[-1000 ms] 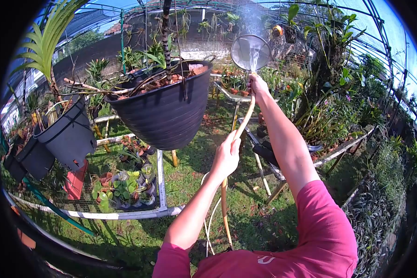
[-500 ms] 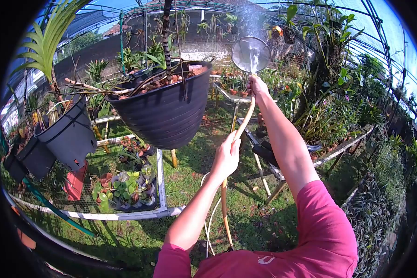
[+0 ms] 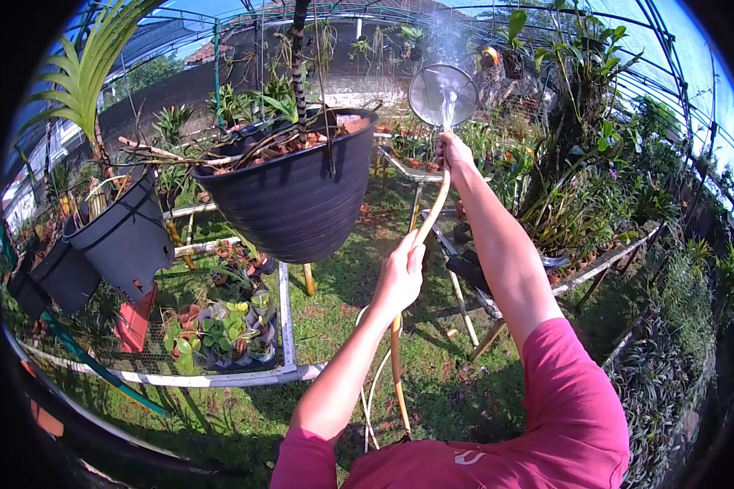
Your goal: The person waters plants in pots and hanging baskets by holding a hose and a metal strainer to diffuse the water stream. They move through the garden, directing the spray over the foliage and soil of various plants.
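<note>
A yellowish garden hose [image 3: 435,208] runs up through both my hands. My right hand [image 3: 453,151], at the end of the outstretched arm, is closed round its upper end, just below a round spray head [image 3: 444,96]. Water streams up inside the head and a fine spray rises beyond it. Lower on the hose, my left hand [image 3: 400,275] is wrapped round it. Below that hand the hose hangs to the grass. Left of my hands and nearer the top hangs a large black ribbed pot [image 3: 289,196] holding a dark stem and reddish chunks.
Grey and black pots [image 3: 122,238] hang at the left above a white-framed mesh bench [image 3: 212,380] with small plants. On the right, a bench [image 3: 583,281] carries potted plants around a plant-covered trunk [image 3: 575,114]. Leafy plants [image 3: 661,367] line the right edge.
The view has shifted very slightly, moving the hanging pots a little to the right. Both hands keep their hold on the hose, and the water still sprays.
</note>
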Tool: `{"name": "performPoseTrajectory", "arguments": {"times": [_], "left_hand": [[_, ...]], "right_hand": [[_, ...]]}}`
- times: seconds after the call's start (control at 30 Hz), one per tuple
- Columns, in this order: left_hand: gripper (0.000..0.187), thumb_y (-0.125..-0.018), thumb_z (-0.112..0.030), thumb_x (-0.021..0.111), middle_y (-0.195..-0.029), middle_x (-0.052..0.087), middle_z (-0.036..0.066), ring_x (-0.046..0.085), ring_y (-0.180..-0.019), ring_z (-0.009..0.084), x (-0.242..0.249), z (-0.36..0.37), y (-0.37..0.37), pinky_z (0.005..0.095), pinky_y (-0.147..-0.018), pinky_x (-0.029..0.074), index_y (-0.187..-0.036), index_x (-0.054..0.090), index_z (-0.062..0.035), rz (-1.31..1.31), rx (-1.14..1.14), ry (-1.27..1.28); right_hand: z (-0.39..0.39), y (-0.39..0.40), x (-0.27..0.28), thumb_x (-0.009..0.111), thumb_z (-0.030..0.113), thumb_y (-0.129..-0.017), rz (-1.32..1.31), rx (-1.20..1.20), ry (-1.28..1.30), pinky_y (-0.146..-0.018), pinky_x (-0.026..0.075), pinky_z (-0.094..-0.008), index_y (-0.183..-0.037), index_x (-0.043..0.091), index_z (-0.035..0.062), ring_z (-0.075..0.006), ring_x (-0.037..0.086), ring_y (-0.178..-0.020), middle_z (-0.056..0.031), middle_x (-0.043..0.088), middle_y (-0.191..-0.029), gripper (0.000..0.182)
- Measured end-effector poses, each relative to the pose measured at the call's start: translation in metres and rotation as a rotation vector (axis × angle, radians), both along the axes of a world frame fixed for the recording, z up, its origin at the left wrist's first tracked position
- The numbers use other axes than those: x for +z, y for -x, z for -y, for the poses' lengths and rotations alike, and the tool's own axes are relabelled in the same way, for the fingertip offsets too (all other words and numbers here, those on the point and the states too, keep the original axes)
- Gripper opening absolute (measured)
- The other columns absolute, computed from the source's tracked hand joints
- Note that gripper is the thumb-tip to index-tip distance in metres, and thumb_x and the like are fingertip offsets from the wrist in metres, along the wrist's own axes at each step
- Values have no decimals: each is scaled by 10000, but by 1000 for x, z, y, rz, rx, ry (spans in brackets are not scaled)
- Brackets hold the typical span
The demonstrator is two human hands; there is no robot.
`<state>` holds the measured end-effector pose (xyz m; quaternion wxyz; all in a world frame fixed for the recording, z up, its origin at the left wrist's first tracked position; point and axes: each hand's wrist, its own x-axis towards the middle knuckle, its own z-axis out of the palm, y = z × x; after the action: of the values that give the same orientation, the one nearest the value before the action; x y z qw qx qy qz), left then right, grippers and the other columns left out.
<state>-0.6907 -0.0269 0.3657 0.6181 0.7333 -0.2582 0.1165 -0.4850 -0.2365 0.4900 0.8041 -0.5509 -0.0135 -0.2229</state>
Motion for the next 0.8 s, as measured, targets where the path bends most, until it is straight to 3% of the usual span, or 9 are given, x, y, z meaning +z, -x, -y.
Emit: {"name": "performPoseTrajectory", "arguments": {"times": [0.07, 0.17, 0.27, 0.5, 0.8], "left_hand": [[360, -1017, -213, 458, -691, 498, 17, 495, -617, 110, -4, 1, -3, 294, -577, 438, -1340, 501, -59, 16, -3, 13], [364, -1018, -221, 457, -691, 505, 21, 506, -619, 116, -5, 2, -4, 299, -581, 443, -1341, 501, -58, 4, 9, 19], [366, -1008, -201, 467, -811, 628, 245, 643, -703, 305, 2, -1, -1, 378, -668, 492, -1326, 495, -22, -21, 6, 0], [358, -1005, -189, 464, -803, 617, 239, 628, -694, 294, -1, 2, -8, 380, -658, 486, -1320, 495, -23, -18, -11, 2], [346, -1006, -189, 462, -769, 597, 214, 599, -659, 263, 3, 4, -7, 361, -643, 477, -1313, 500, -32, -32, -8, -9]], "right_hand": [[-3, 4, 3, 558, 139, -921, -14, 16, -9, -395, 442, -313, -922, 539, 101, -113, 428, -490, -4, 447, -654, 43], [-3, 1, 4, 560, 139, -918, -19, 22, 6, -385, 439, -316, -925, 540, 100, -113, 424, -482, -6, 449, -657, 45], [0, -5, 2, 566, 139, -913, 3, 15, 26, -385, 432, -305, -939, 551, 96, -110, 435, -485, -4, 452, -660, 52], [6, -12, -2, 580, 132, -901, 14, -19, 30, -399, 383, -252, -943, 582, 89, -100, 470, -512, 6, 482, -679, 60], [3, -11, 1, 569, 147, -915, 8, -27, 80, -375, 360, -245, -944, 572, 97, -85, 460, -495, 13, 493, -652, 58]]}}
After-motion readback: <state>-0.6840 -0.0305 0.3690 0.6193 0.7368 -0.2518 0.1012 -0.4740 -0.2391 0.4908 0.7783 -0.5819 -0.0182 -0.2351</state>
